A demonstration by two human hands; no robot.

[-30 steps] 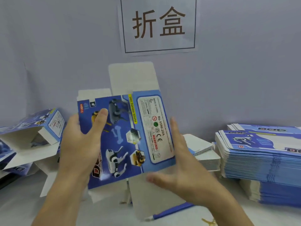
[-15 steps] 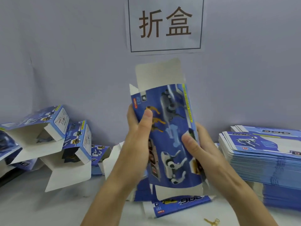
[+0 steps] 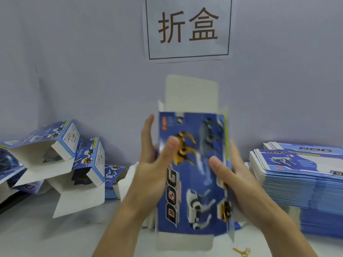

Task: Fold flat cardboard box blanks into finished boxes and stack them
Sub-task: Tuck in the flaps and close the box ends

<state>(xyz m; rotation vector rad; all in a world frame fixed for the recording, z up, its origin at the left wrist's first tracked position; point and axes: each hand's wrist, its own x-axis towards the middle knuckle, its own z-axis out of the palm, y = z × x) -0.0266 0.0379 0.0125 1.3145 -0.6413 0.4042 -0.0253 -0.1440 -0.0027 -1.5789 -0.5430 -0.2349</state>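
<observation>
Grey wall (image 3: 74, 62) w/ paper sign (image 3: 188, 28)

Two hands are showing, the left hand (image 3: 154, 164) and the right hand (image 3: 239, 180), and between them they are holding one box (image 3: 193, 169). At least three folded boxes (image 3: 89, 160) are lying along the desk's (image 3: 55, 236) left edge. One stack of flat blanks (image 3: 297, 182) is sitting at the right edge, too many to count. One sign (image 3: 187, 27) is hanging on the wall. One small gold object (image 3: 241, 251) is lying at the near edge.
</observation>
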